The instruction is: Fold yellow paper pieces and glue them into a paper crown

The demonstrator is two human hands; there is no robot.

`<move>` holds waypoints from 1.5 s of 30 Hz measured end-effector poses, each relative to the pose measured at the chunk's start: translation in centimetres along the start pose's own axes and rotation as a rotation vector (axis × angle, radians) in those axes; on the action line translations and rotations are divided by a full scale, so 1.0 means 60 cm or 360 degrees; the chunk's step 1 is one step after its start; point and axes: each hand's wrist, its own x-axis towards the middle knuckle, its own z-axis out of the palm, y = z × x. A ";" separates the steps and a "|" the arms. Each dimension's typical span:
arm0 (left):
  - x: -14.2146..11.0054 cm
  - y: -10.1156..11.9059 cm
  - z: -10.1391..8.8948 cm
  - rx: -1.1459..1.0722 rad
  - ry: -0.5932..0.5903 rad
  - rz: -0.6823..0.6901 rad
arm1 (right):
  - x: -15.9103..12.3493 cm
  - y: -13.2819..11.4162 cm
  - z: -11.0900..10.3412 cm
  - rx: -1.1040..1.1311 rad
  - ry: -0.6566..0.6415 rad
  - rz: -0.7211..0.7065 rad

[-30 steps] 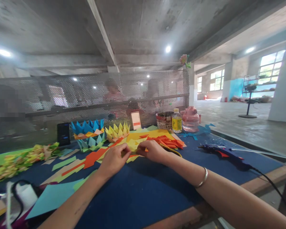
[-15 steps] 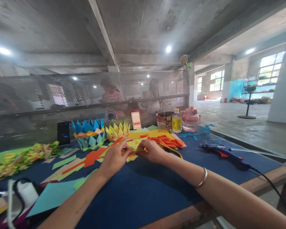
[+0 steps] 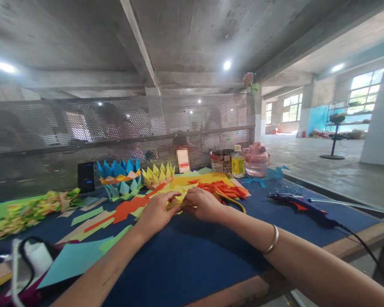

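Observation:
My left hand (image 3: 158, 211) and my right hand (image 3: 205, 204) meet over the middle of the blue table. Between their closed fingertips is a piece of yellow paper (image 3: 176, 199), partly hidden by the fingers. Just beyond my right hand is a heap of folded orange paper pieces (image 3: 222, 189), with a yellow-handled tool (image 3: 235, 202), perhaps scissors, beside the wrist. Strips of orange paper (image 3: 126, 209) lie left of my left hand. Farther back stand a yellow pointed paper ring (image 3: 159, 175) and a stack of blue and teal ones (image 3: 119, 169).
A dark glue gun (image 3: 302, 207) with a cord lies at the right. A basket (image 3: 222, 161), a yellow-labelled bottle (image 3: 238, 163) and a pink jug (image 3: 256, 160) stand at the back. A phone (image 3: 86, 177) leans on the perforated screen (image 3: 51, 149); light blue sheets (image 3: 75, 260) lie front left.
Both hands have shifted slightly, and my left fingers have curled lower around the yellow paper, near the right fingertips. A person behind the screen has moved left.

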 end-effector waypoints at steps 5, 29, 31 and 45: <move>-0.001 0.002 -0.002 0.0029 -0.0064 0.0108 | 0.001 0.000 0.004 0.0036 -0.0016 -0.0054; -0.001 0.006 -0.005 0.0241 -0.0016 0.0217 | 0.000 -0.005 0.001 -0.0005 -0.0061 0.0077; -0.002 0.004 -0.003 0.0220 -0.0002 0.0220 | -0.002 -0.004 0.001 -0.0028 -0.0065 0.0068; -0.001 0.004 -0.003 0.0124 -0.0129 0.0211 | -0.005 -0.006 0.012 0.0076 0.0000 0.0014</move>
